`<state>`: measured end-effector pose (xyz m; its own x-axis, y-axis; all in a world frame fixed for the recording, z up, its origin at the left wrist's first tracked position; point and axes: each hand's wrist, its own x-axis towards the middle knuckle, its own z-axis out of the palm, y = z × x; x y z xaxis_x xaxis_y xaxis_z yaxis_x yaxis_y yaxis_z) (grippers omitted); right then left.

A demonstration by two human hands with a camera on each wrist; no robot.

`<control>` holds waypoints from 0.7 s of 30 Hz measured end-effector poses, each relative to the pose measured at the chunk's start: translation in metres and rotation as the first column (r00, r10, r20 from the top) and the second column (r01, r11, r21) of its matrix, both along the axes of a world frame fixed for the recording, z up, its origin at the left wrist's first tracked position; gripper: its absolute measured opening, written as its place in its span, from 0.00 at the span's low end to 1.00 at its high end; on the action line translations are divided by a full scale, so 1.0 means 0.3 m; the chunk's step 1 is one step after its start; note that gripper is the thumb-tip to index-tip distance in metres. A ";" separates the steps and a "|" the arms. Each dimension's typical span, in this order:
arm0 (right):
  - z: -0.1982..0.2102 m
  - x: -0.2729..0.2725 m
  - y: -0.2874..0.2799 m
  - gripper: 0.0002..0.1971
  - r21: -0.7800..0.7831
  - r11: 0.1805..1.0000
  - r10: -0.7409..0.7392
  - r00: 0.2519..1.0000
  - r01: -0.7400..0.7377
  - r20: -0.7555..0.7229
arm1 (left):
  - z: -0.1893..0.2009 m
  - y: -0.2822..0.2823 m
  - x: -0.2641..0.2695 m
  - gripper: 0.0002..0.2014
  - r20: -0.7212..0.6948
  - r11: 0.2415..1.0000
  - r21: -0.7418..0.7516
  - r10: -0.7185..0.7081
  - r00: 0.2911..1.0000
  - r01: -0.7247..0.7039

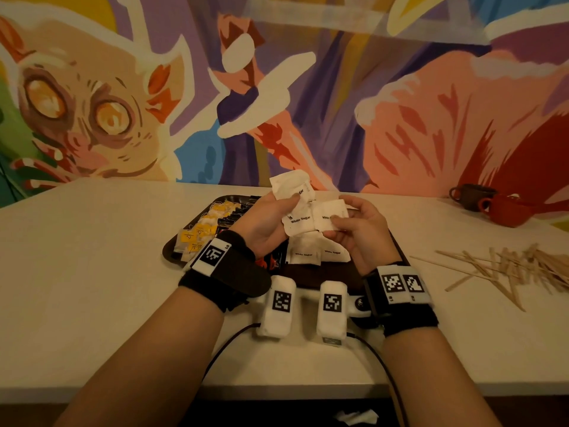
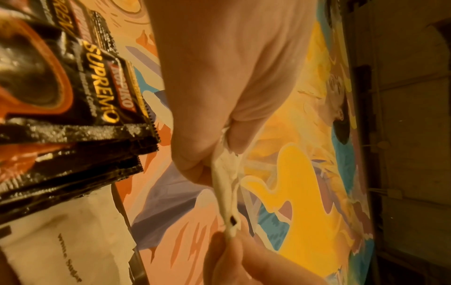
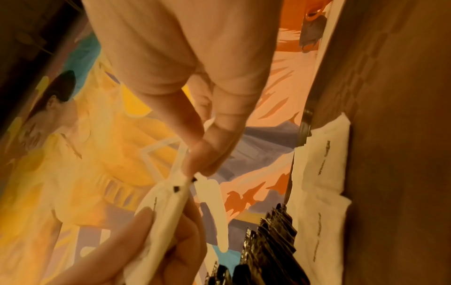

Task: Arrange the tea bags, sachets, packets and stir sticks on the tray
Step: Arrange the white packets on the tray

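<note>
Here, both hands hover above the dark tray (image 1: 172,252), sorting white sugar sachets. The left hand (image 1: 264,223) grips a fanned bunch of sachets (image 1: 292,192) between thumb and fingers; the right hand (image 1: 358,229) pinches a single sachet (image 1: 329,217) touching that bunch. The placed sachets (image 1: 317,254) lie directly beneath, beside the coffee packets (image 2: 102,100) and tea bags (image 1: 200,231). Stir sticks (image 1: 505,266) lie on the counter (image 1: 92,272), well right, nearer the right hand.

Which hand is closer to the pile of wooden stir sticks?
The right hand. It is above the tray, with the stir sticks lying on the table off to its right. The left hand is farther away, on the other side of the right hand.
</note>
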<state>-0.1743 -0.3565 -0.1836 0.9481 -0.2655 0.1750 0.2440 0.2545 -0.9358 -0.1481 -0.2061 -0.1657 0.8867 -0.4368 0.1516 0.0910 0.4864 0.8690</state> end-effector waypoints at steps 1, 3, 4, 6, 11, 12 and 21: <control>0.000 0.002 -0.009 0.15 -0.016 1.000 -0.008 0.999 0.007 -0.040 | 0.000 0.001 0.003 0.17 -0.003 1.000 -0.006 0.011 1.000 -0.011; -0.001 0.005 -0.023 0.12 -0.095 0.995 -0.049 0.987 0.034 -0.153 | -0.003 0.004 0.006 0.17 -0.006 1.000 -0.006 0.024 1.000 -0.024; 0.001 0.008 -0.028 0.10 -0.144 0.988 -0.088 0.974 0.058 -0.211 | -0.005 0.005 0.009 0.17 -0.008 1.000 -0.003 0.031 0.999 -0.031; -0.007 0.018 -0.042 0.08 -0.233 0.966 -0.181 0.933 0.109 -0.312 | -0.007 0.007 0.012 0.16 -0.014 0.999 -0.004 0.042 0.999 -0.042; -0.019 0.043 -0.069 0.14 -0.465 0.885 -0.240 0.824 -0.032 -0.513 | -0.005 0.006 0.010 0.12 0.005 0.999 -0.012 0.035 0.999 -0.035; -0.024 0.044 -0.076 0.17 -0.503 0.863 -0.263 0.807 -0.048 -0.529 | -0.005 0.006 0.010 0.11 0.001 0.999 -0.017 0.034 0.999 -0.033; -0.087 0.071 -0.121 0.21 -0.502 0.860 -0.204 0.839 -0.092 -0.504 | 0.001 0.009 0.002 0.14 -0.025 0.999 -0.032 0.015 1.000 -0.016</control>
<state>-0.1530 -0.3927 -0.2097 0.9139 -0.3404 -0.2211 -0.3198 -0.2682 -0.9087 -0.1473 -0.2035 -0.1655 0.8970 -0.4181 0.1433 0.1044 0.5155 0.8505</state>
